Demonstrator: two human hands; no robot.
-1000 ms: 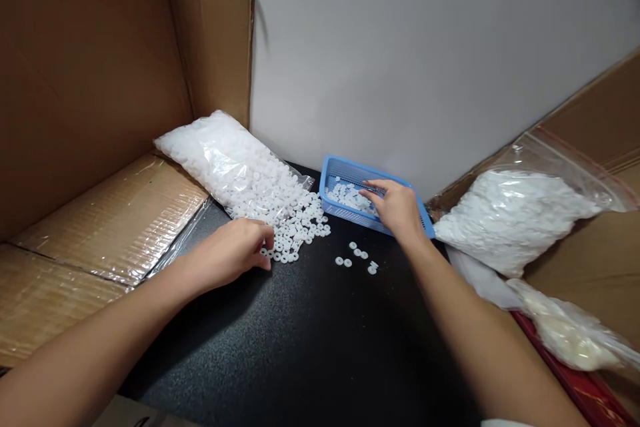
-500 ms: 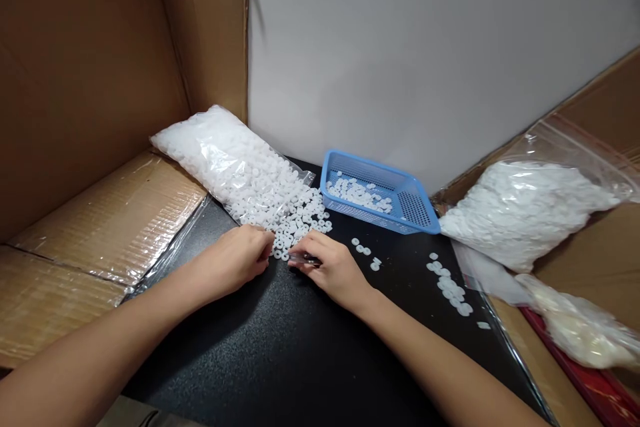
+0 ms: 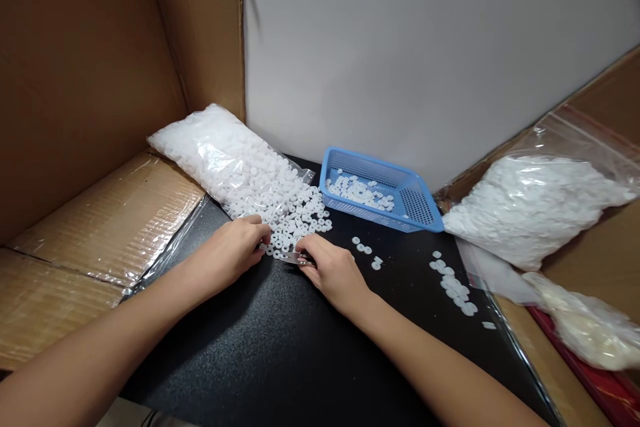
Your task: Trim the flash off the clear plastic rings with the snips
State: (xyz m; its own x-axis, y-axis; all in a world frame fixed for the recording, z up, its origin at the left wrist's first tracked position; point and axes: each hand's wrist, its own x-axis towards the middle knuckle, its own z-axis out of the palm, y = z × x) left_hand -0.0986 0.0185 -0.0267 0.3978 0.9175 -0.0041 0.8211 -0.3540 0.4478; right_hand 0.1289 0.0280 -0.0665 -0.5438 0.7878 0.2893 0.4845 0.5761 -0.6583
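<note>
A heap of small white plastic rings (image 3: 295, 223) spills from the mouth of a clear plastic bag (image 3: 215, 153) onto the black tabletop (image 3: 270, 340). At the near left edge of this heap, my left hand (image 3: 240, 247) has its fingers curled, with white showing between thumb and forefinger, apparently a ring. My right hand (image 3: 337, 273) is closed around small metal snips (image 3: 295, 258). Their silver tip points left, towards my left fingertips, just in front of the heap. My right fingers cover most of the handle.
Behind the heap, a blue basket (image 3: 383, 220) contains more white pieces. Loose white discs (image 3: 455, 290) lie on the right. Beyond them are a full clear bag (image 3: 535, 213) and a smaller bag (image 3: 590, 333). Cardboard (image 3: 90, 213) borders the left; a pale wall rises behind.
My left hand has shifted slightly left and its finger and thumb are a little further apart. More of the metal snips now shows in my right hand. The view has shifted slightly.
</note>
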